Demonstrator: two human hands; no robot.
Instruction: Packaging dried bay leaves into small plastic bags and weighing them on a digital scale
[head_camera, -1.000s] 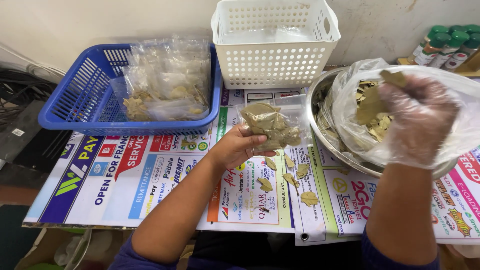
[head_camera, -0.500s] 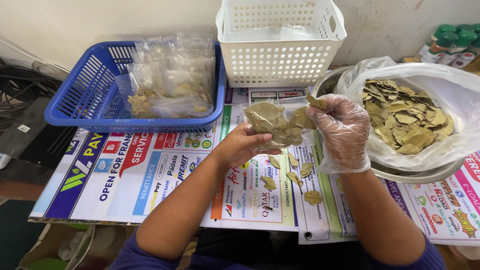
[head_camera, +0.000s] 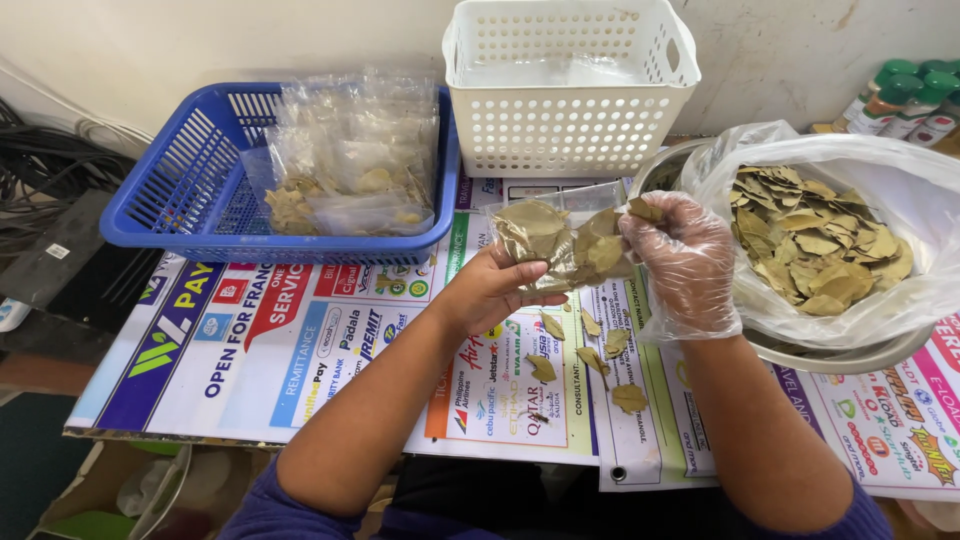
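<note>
My bare left hand (head_camera: 495, 290) holds a small clear plastic bag (head_camera: 560, 240) partly filled with dried bay leaves, above the middle of the table. My right hand (head_camera: 685, 260), in a thin clear glove, pinches leaves at the bag's open mouth. To the right, a metal bowl (head_camera: 850, 355) lined with a clear plastic bag holds a heap of dried leaves (head_camera: 815, 240). A few loose leaves (head_camera: 595, 360) lie on the printed banner below my hands.
A blue basket (head_camera: 190, 200) at the back left holds several filled clear bags (head_camera: 350, 160). A white perforated basket (head_camera: 570, 85) stands at the back centre. Green-capped bottles (head_camera: 905, 95) stand at the far right. Black cables (head_camera: 50, 190) lie to the left.
My right hand came from the bowl with leaves over to the small bag and now pushes them into its mouth. The left hand has kept the bag almost still.
</note>
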